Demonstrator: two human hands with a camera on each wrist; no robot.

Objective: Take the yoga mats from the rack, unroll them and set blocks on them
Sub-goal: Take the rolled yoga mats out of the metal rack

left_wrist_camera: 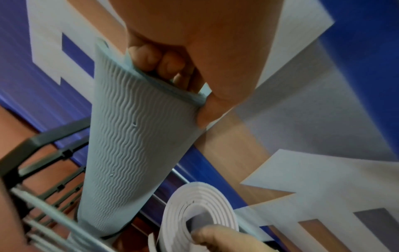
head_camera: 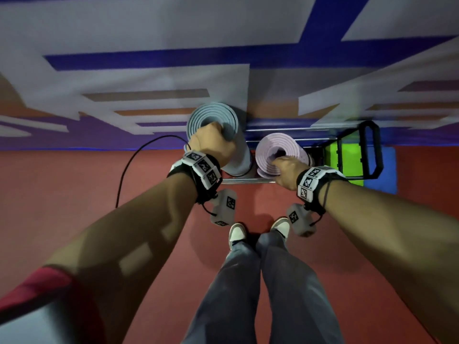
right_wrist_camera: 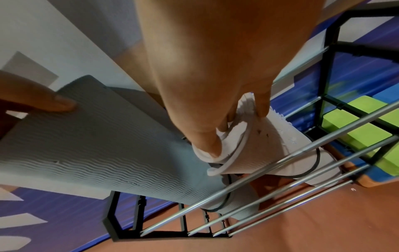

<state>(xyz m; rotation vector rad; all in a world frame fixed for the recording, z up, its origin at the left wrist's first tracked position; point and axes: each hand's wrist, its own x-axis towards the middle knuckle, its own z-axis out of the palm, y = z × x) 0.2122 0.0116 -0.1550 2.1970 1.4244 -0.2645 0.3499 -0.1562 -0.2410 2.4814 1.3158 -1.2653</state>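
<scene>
A blue-grey rolled mat (head_camera: 211, 116) stands tilted in the rack (head_camera: 248, 181), its lower end still between the bars. My left hand (head_camera: 213, 141) grips its top rim, fingers (left_wrist_camera: 164, 64) curled inside the roll and thumb outside on the ribbed surface (left_wrist_camera: 134, 136). Beside it on the right stands a pale lilac rolled mat (head_camera: 278, 147), lower in the rack. My right hand (head_camera: 283, 167) pinches its top rim, fingers (right_wrist_camera: 207, 141) inside the layers, thumb outside. Green blocks (right_wrist_camera: 356, 129) lie on the rack's right shelf.
The rack has silver bars (right_wrist_camera: 280, 170) and a black frame (head_camera: 372, 150), against a patterned wall. A blue block (head_camera: 387, 170) lies right of the green ones. A black cable (head_camera: 129, 170) loops over the red floor at left. My feet (head_camera: 237, 233) stand just before the rack.
</scene>
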